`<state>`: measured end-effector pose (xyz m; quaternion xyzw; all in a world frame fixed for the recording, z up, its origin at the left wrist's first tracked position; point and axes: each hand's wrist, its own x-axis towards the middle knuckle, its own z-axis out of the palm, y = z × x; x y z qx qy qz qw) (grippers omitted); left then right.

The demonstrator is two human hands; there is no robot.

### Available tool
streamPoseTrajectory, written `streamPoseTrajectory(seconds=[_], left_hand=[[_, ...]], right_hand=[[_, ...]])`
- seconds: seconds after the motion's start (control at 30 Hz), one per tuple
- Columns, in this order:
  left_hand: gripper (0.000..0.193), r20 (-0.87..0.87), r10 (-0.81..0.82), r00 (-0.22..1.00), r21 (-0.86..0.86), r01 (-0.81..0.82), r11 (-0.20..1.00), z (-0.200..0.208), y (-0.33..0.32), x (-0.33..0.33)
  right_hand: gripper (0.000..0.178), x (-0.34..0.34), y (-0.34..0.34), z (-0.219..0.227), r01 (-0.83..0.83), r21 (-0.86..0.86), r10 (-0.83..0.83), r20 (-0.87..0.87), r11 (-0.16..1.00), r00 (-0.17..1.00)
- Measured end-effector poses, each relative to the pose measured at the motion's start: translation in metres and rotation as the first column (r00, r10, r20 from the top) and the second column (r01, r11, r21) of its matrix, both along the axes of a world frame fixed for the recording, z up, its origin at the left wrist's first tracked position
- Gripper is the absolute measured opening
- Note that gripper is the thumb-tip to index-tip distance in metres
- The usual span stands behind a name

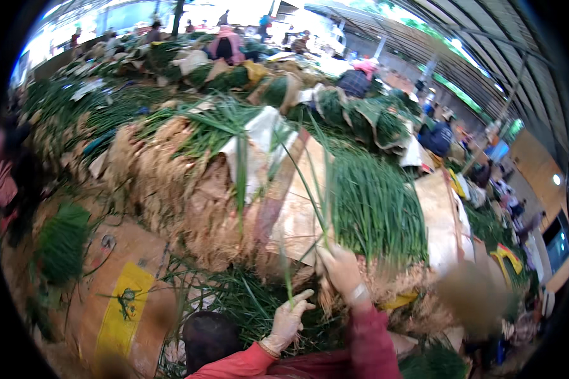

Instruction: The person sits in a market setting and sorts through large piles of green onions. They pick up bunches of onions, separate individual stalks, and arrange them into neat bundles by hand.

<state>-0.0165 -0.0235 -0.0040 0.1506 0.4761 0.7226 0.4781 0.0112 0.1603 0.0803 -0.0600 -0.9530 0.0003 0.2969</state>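
Note:
My right hand (342, 275) is closed around a few green onions (324, 221). Their long leaves rise above the fist, and pale roots (327, 295) hang below it. Lower and to the left, my left hand (287, 323) wears a pale glove and pinches a thin green leaf (287, 278) that stands up from the fingers. Beneath both hands lies a loose heap of green leaves (253, 297). Just beyond my right hand, a thick row of green onions (376, 208) leans with its roots toward me.
A flattened cardboard piece (152, 306) with a yellow patch lies at the lower left, near a green bundle (64, 243). White-and-tan sacking (303, 189) covers part of the pile ahead. Several people sit among more heaps farther off, under a metal roof (480, 38).

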Motion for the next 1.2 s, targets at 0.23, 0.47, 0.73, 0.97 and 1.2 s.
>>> streamPoseTrajectory(seconds=[0.23, 0.47, 0.73, 0.97, 1.2], left_hand=[[0.031, 0.156, 0.121, 0.980, 0.013, -0.124, 0.992, -0.003, 0.008, -0.010], [0.028, 0.136, -0.165, 0.977, 0.054, 0.159, 0.986, -0.001, 0.008, 0.000], [0.027, 0.018, -0.272, 0.962, 0.031, 0.271, 0.962, -0.011, 0.028, 0.018], [0.028, -0.058, -0.222, 0.973, -0.063, 0.219, 0.974, -0.023, 0.046, 0.019], [0.024, 0.289, -0.253, 0.923, 0.069, 0.244, 0.967, -0.037, 0.054, 0.026]], right_hand=[[0.032, -0.120, -0.009, 0.060, 0.058, -0.564, -0.215, -0.216, 0.824, 0.952], [0.027, 0.043, -0.015, -0.045, 0.555, -0.536, -0.526, 0.225, 0.636, 0.820], [0.031, 0.115, 0.077, -0.079, 0.888, -0.102, -0.804, 0.387, 0.449, 0.451], [0.017, 0.140, 0.037, -0.090, 0.628, -0.129, -0.588, 0.248, 0.768, 0.770], [0.016, 0.127, -0.068, -0.107, 0.248, -0.695, -0.222, 0.130, 0.674, 0.966]])
